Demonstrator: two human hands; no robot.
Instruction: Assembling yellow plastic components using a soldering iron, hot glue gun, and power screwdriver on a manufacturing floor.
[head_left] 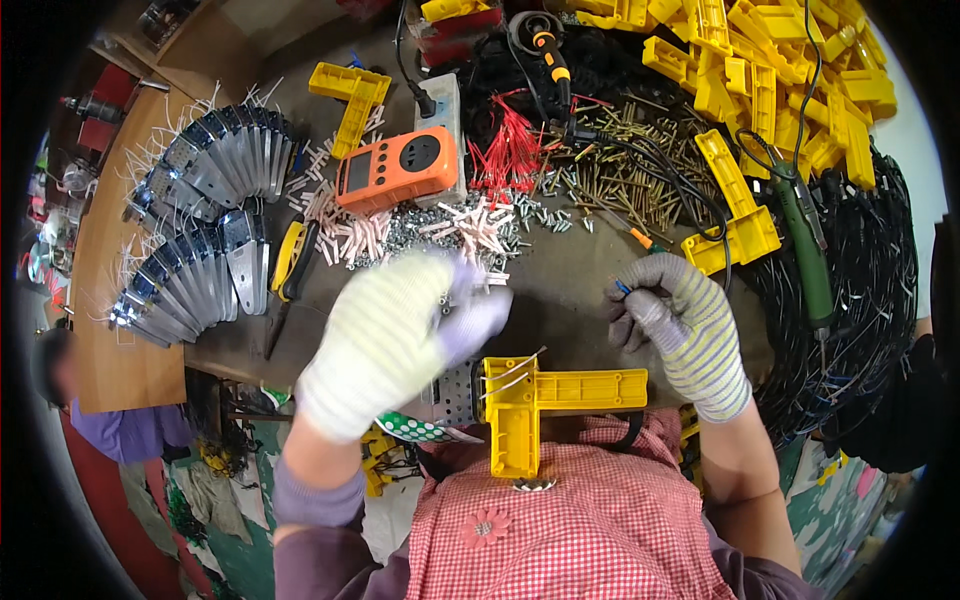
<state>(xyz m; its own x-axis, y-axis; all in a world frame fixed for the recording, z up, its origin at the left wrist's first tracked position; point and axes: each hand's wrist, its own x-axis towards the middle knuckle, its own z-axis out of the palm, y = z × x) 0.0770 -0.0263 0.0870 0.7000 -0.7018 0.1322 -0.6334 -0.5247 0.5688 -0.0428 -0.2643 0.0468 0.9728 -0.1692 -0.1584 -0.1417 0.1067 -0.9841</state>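
My left hand (pixel 385 340), in a pale striped glove, hovers at the near edge of a heap of small pinkish-white sleeve-like pieces (pixel 475 228) and metal nuts; motion smears its fingers. My right hand (pixel 685 325), in a grey and yellow striped glove, is closed, pinching a small blue piece (pixel 623 287) between thumb and fingertips. Between the hands, close to my body, lies a yellow T-shaped plastic housing (pixel 590 390), its hollow side up. Thin whitish wires (pixel 508 383) cross it. A perforated metal plate (pixel 456 396) adjoins its left side, partly hidden by my left hand.
Fanned metal blades (pixel 215 165) lie left beside yellow-handled pliers (pixel 290 255). An orange meter (pixel 397 170) leans by a power strip (pixel 448 110). Brass screws (pixel 650 150), red ties (pixel 508 150) and yellow housings (pixel 755 75) fill the back. A green corded tool (pixel 808 250) rests on black cables (pixel 870 290).
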